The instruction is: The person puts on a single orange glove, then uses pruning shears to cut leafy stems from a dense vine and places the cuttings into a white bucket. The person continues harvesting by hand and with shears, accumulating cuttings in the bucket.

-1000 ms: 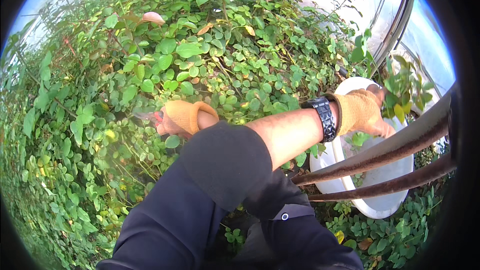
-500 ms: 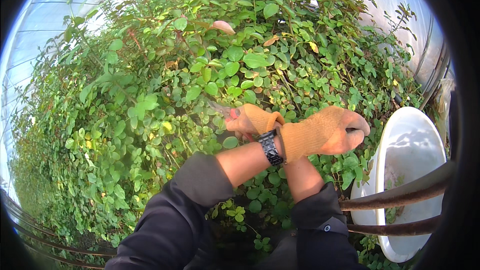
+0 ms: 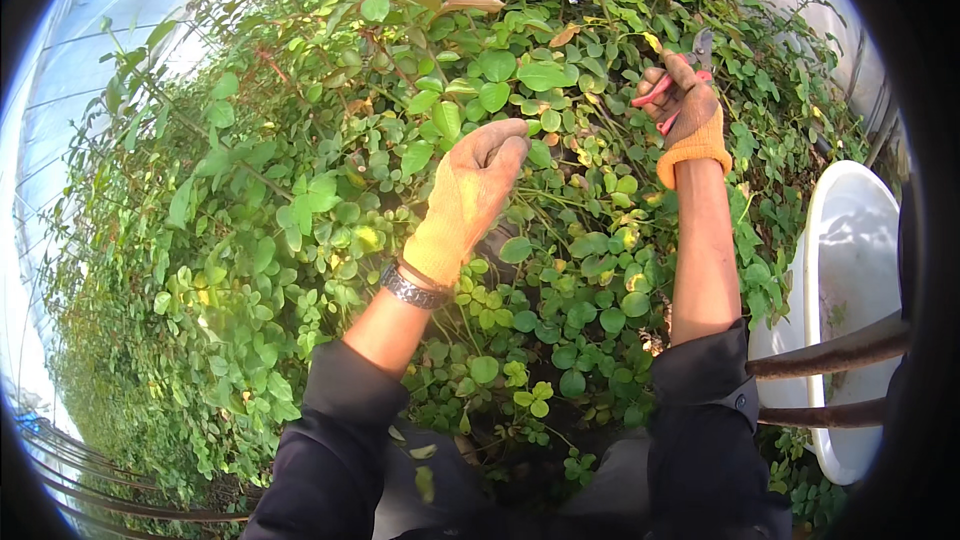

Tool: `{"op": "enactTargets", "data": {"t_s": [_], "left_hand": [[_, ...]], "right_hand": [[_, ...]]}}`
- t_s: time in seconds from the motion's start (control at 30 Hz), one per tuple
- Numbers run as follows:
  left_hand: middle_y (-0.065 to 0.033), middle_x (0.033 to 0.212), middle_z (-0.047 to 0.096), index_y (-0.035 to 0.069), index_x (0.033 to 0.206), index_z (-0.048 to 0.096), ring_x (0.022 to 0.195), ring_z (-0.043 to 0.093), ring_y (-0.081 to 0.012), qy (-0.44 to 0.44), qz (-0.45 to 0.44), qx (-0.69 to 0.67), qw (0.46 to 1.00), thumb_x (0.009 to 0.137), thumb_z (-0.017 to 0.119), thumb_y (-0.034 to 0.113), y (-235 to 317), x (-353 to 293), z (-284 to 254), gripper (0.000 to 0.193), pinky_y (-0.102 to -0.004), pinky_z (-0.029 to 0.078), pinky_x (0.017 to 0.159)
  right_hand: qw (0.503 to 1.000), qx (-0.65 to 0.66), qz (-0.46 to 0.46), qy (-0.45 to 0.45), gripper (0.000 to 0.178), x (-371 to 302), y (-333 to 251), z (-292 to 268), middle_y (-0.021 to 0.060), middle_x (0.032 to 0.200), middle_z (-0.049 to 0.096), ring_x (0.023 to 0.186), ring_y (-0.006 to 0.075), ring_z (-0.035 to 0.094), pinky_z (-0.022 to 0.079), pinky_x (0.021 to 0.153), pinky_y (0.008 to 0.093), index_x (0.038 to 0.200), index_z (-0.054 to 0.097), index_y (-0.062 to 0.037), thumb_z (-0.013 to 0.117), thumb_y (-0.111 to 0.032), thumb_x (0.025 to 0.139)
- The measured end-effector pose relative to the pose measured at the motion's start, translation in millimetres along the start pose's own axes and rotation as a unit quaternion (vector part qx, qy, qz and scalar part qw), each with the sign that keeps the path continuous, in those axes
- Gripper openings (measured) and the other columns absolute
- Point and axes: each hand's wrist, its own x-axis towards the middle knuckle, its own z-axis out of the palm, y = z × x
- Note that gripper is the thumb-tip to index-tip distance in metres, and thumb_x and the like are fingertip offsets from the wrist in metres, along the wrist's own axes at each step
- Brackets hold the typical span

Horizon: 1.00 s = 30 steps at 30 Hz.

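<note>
My right hand (image 3: 690, 115), in an orange knit glove with a dirt-stained palm, grips red-handled pruning shears (image 3: 655, 93). Their metal blades point up among the leaves at the upper right. Left of it, my left hand (image 3: 480, 165), also gloved, is held in front of the rose bush (image 3: 590, 250), and a watch (image 3: 412, 287) circles that wrist. Its fingers are curled together against the thumb; whatever lies inside them, if anything, is hidden. A broad green leaf (image 3: 547, 76) and a pinkish-brown leaf (image 3: 472, 0) are above this hand.
A white oval tub (image 3: 812, 270) stands at the right, crossed by two curved brown bars (image 3: 830, 348). Plastic sheeting (image 3: 60, 90) rises behind the dense foliage. Dark rails (image 3: 120, 500) run along the lower left. Loose leaves (image 3: 425, 482) show against my trouser leg.
My crossed arms have come apart. The left hand has moved left and up from near the tub; the right hand has swung up and right with the shears.
</note>
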Motion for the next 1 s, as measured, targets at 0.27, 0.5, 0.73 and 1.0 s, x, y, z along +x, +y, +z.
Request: {"op": "enactTargets", "data": {"t_s": [0.27, 0.5, 0.73, 1.0], "left_hand": [[-0.0169, 0.149, 0.067, 0.01, 0.145, 0.067, 0.142, 0.06, -0.0403, -0.071, 0.25, 0.26, 0.93, 0.099, 0.075, 0.033, -67, -14, 83, 0.051, -0.0485, 0.049, 0.121], [-0.016, 0.149, 0.07, 0.01, 0.145, 0.068, 0.134, 0.069, -0.0337, -0.004, 0.17, 0.115, 0.979, 0.1, 0.078, 0.028, -56, -6, 68, 0.05, -0.0416, 0.053, 0.116], [-0.0236, 0.163, 0.056, -0.001, 0.167, 0.043, 0.147, 0.057, -0.0327, 0.088, 0.207, -0.035, 0.974, 0.097, 0.078, 0.048, 59, 5, 5, 0.092, -0.0457, 0.044, 0.124], [-0.0084, 0.122, 0.07, -0.008, 0.15, 0.059, 0.11, 0.065, -0.0165, 0.109, 0.08, -0.092, 0.987, 0.094, 0.083, 0.04, 70, -4, -19, 0.077, -0.0305, 0.052, 0.103]], "right_hand": [[0.98, 0.106, 0.14, 0.091, 0.013, 13, 49, -74, 0.0067, 0.09, 0.077, 0.073, 0.0229, 0.076, 0.067, 0.072, 0.0423, 0.101, 0.067, -0.0097, 0.061, -0.018, 0.109], [0.992, 0.064, 0.007, 0.113, 0.016, 1, 34, -22, 0.0102, 0.089, 0.078, 0.073, 0.0226, 0.076, 0.065, 0.067, 0.038, 0.107, 0.07, -0.0063, 0.068, -0.022, 0.107], [0.926, -0.19, -0.294, -0.143, 0.043, -97, 5, 102, 0.0039, 0.091, 0.077, 0.08, 0.0112, 0.068, 0.057, 0.075, 0.0311, 0.132, 0.074, 0.0008, 0.077, -0.022, 0.096], [0.738, -0.517, -0.381, -0.208, 0.021, -155, 68, 147, 0.0198, 0.105, 0.077, 0.104, 0.0386, 0.075, 0.058, 0.09, 0.0502, 0.109, 0.07, -0.0067, 0.068, -0.017, 0.091]]}}
